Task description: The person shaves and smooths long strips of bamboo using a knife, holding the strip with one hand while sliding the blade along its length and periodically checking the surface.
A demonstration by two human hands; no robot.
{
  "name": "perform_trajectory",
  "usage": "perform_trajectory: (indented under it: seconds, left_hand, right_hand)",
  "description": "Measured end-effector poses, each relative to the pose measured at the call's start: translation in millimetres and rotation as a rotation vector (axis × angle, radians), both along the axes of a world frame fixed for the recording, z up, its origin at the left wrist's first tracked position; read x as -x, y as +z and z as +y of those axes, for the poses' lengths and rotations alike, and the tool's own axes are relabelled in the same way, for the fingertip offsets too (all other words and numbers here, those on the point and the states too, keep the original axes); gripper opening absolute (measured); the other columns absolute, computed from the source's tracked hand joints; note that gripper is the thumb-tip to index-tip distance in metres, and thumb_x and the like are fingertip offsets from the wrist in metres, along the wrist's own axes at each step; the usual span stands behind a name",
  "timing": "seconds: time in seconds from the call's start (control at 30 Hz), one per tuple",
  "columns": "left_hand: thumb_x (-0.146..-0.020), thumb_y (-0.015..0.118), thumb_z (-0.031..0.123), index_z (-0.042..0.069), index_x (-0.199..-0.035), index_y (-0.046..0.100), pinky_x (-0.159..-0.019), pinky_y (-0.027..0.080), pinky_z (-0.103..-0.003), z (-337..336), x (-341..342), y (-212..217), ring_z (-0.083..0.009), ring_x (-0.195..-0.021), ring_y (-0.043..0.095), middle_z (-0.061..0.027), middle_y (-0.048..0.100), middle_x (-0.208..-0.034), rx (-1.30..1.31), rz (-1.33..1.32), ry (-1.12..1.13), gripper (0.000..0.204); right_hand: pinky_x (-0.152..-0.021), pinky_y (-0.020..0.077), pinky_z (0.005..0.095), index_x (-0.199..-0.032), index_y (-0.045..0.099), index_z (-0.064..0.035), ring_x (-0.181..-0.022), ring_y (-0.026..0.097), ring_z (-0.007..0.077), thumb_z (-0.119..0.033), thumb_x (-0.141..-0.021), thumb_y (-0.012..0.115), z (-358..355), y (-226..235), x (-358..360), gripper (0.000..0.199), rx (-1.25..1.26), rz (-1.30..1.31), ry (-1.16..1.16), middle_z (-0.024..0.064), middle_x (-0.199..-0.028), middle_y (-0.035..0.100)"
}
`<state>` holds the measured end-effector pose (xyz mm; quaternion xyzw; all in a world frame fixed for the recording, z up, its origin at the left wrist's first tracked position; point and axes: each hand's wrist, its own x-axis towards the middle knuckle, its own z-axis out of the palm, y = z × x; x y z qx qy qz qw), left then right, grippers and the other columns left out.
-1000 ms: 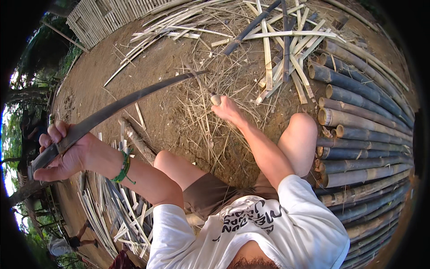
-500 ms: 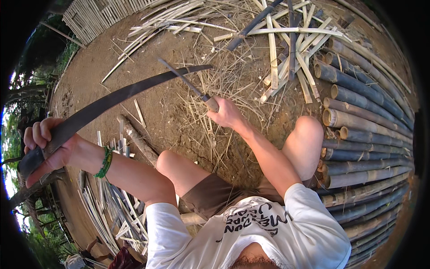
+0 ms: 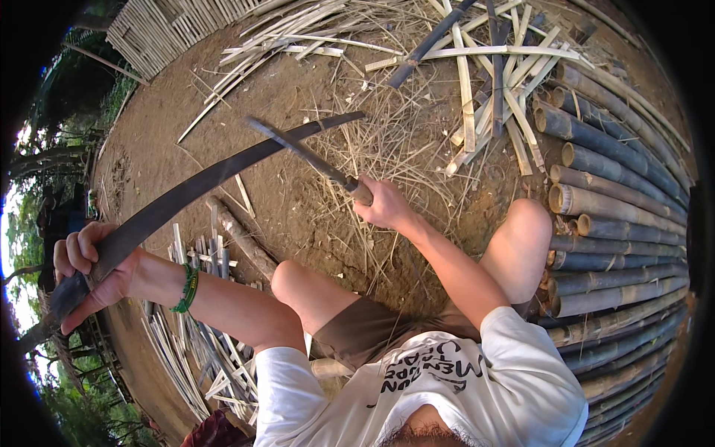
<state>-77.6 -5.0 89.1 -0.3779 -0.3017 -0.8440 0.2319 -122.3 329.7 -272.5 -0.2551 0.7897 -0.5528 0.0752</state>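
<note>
- My left hand (image 3: 125, 277) is wrapped around a dark bamboo strip near its near end, fingers curled over one edge and the thumb lying along the other side.
- Below that forearm, split bamboo lengths (image 3: 175, 350), pale and grey, lie heaped on the ground.
- The green wristband (image 3: 188, 287) on my left wrist carries small marks, too fine to read.
- The bamboo strip (image 3: 212, 175) runs from my left hand up and rightward, ending beyond my right hand; it is long, nearly black-brown and smooth, bowed in this view, with a node ring toward its far tip.
- A narrow-bladed knife (image 3: 319, 162) with a wooden handle crosses over the strip; I can't tell whether blade and strip touch.
- My right hand (image 3: 386, 205) is closed in a fist around that handle, below the strip's far part.
- Thin shavings (image 3: 402, 138) litter the dirt beyond.
- My white T-shirt (image 3: 439, 372) bears bold black lettering, the only large writing.
- Dark bamboo poles (image 3: 618, 141) lie stacked at far right.
</note>
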Motion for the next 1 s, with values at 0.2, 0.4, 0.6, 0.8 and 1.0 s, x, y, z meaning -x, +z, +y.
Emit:
perform_trajectory:
  seconds: [0.2, 0.4, 0.6, 0.8, 1.0]
  left_hand:
    - [-0.049, 0.094, 0.053, 0.013, -0.071, 0.059, -0.054, 0.034, -0.025, -17, -11, -11, -0.0102, -0.059, 0.045, 0.0050, 0.050, -0.074, -0.101, -0.019, 0.166, 0.057]
    - [-0.049, 0.094, 0.052, 0.013, -0.071, 0.059, -0.054, 0.033, -0.026, -16, -19, -19, -0.0096, -0.059, 0.043, 0.0051, 0.049, -0.074, -0.106, 0.008, 0.181, 0.057]
    - [-0.051, 0.097, 0.044, 0.012, -0.071, 0.058, -0.047, 0.032, -0.020, 18, -23, -13, -0.0041, -0.051, 0.043, 0.0062, 0.052, -0.071, -0.015, 0.102, -0.222, 0.055]
    - [-0.050, 0.100, 0.033, 0.014, -0.064, 0.051, -0.039, 0.035, -0.017, 29, -20, 7, -0.0026, -0.044, 0.047, 0.0055, 0.053, -0.062, -0.024, 0.147, -0.429, 0.054]
    - [-0.049, 0.100, 0.033, 0.015, -0.058, 0.050, -0.041, 0.034, -0.016, 31, -18, 10, -0.0018, -0.046, 0.045, 0.0069, 0.052, -0.063, 0.019, 0.088, -0.464, 0.054]
  right_hand:
    - [-0.036, 0.0340, 0.0270, -0.094, 0.057, -0.0040, -0.042, 0.038, 0.0077, -0.017, -0.083, 0.062, -1, -33, 20, 0.018, -0.026, -0.482, -0.277, -0.0015, -0.059, 0.044]
    - [-0.032, 0.0331, 0.0266, -0.102, 0.055, 0.0020, -0.039, 0.037, 0.0096, -0.019, -0.080, 0.063, -10, -34, -12, 0.031, -0.032, -0.088, -0.160, -0.0028, -0.056, 0.043]
    - [-0.035, 0.0338, 0.0283, -0.088, 0.058, -0.0018, -0.042, 0.041, 0.0095, -0.022, -0.084, 0.062, 16, -32, 8, 0.021, -0.052, -0.460, -0.367, 0.0002, -0.059, 0.050]
    - [-0.042, 0.0370, 0.0308, -0.081, 0.052, -0.0083, -0.043, 0.040, 0.0126, -0.017, -0.079, 0.062, 26, 55, -45, 0.014, 0.117, -0.262, -0.104, -0.0028, -0.056, 0.041]
    - [-0.034, 0.0297, 0.0250, -0.084, 0.052, -0.0053, -0.043, 0.038, 0.0082, -0.016, -0.082, 0.060, 5, 19, -24, 0.014, -0.018, -0.189, -0.135, -0.0036, -0.056, 0.041]
